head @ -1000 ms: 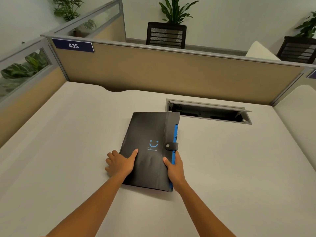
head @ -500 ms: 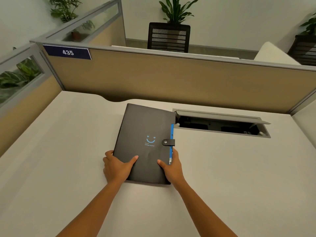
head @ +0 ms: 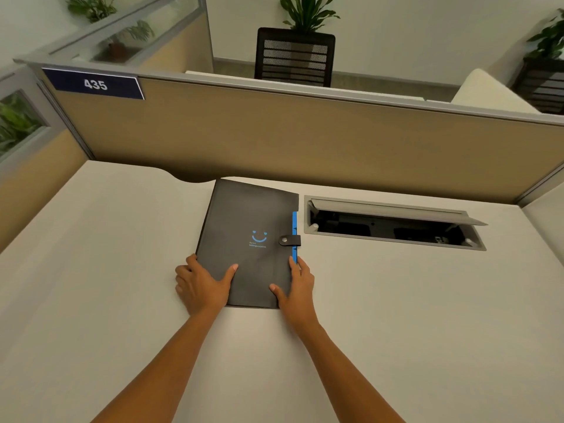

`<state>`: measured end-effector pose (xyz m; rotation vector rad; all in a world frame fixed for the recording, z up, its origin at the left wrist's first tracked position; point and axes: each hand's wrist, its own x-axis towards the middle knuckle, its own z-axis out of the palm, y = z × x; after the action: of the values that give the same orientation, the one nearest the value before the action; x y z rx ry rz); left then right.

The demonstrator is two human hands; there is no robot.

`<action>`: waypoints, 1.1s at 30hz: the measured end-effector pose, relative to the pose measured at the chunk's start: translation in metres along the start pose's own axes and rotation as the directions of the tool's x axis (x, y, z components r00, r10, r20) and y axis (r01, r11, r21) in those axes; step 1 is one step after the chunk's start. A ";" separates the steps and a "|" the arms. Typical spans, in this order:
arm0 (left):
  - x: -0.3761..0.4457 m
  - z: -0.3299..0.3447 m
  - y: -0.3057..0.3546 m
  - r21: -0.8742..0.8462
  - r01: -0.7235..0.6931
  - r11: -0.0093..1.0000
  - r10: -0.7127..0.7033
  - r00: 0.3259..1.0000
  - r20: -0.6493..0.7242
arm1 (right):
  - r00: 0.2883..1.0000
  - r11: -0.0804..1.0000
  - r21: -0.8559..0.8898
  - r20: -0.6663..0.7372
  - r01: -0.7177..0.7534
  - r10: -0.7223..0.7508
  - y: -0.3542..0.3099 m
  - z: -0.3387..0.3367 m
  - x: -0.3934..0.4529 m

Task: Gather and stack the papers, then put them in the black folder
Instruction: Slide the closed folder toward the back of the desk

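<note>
The pale desk point(head: 396, 331) filled most of the view, its far edge running along a tan partition point(head: 305, 141) topped by a grey rail. A dark blue plate reading 435 point(head: 95, 84) was fixed at the partition's upper left corner. Beyond the partition stood a black mesh-backed chair point(head: 294, 58) with a leafy plant point(head: 305, 12) behind it, and more greenery showed behind the glass panel point(head: 18, 123) on the left side. Set into the desk toward its far right was a grey cable hatch point(head: 393, 222), its lid tipped up and the dark cavity open. The black folder point(head: 250, 239) lay flat and closed on the desk just left of that hatch, its far edge close to the desk's far edge by the curved notch, with a blue smiling-face mark on the cover. A blue strip point(head: 294, 236) of inner tabs showed along its right edge, and a black snap strap point(head: 290, 240) crossed that edge, fastened. No loose papers showed on the desk. The left hand point(head: 201, 285) gripped the folder's near left corner, thumb spread on the cover and fingers curled round the left edge. The right hand point(head: 297, 285) held the near right corner, thumb on the cover and fingers lying together along the right edge beside the blue strip.
</note>
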<state>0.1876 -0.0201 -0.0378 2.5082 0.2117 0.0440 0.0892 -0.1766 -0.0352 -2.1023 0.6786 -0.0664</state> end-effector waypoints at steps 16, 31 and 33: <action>-0.017 0.019 -0.015 0.196 -0.395 0.897 0.394 0.918 0.048 | 0.987 0.942 -0.295 0.017 0.160 -0.162 0.027 -0.015 0.028; -0.025 0.014 -0.020 0.266 -0.584 0.767 0.524 0.809 0.266 | 0.937 0.819 -0.457 0.135 0.348 -0.323 0.039 -0.012 0.003; -0.026 0.013 -0.019 0.271 -0.586 0.764 0.521 0.807 0.279 | 0.936 0.812 -0.467 0.141 0.351 -0.323 0.039 -0.012 0.002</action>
<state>0.1609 -0.0169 -0.0590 2.8135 -0.6760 0.0104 0.0704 -0.2041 -0.0592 -2.6880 0.2906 -0.0361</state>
